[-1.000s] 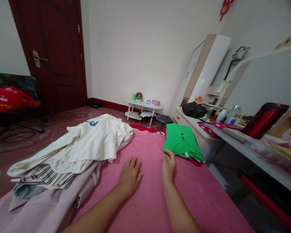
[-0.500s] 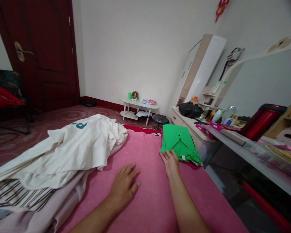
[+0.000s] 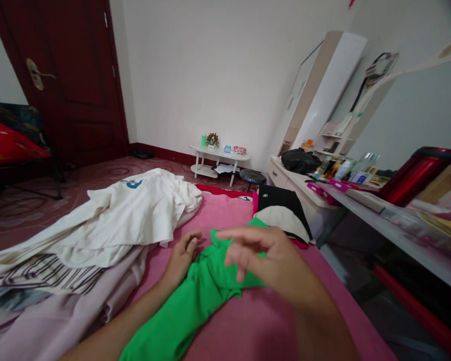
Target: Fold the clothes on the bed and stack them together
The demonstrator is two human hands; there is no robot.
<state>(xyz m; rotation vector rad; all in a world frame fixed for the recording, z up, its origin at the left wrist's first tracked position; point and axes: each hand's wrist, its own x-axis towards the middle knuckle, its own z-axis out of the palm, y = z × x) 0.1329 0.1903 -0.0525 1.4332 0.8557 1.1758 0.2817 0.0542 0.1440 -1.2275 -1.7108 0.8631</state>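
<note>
A green shirt lies loosely crumpled on the pink bed cover, running from the bottom edge towards the folded stack. My left hand rests along its left side, fingers loosely bent and holding nothing I can see. Above the shirt's far part is my right hand, slightly blurred, with fingers stretched forward and apart. It covers part of the green cloth. Beyond it, a folded black garment with a light grey section tops the stack.
On the left lies a pile with a white shirt, a striped garment and a pale lilac cloth. A desk with a red flask runs along the right. A low white table and stool stand beyond the bed.
The green shirt has left the stack and now lies unfolded nearer me, exposing the black garment. My right hand has lifted and come closer; my left hand has moved slightly forward and left.
</note>
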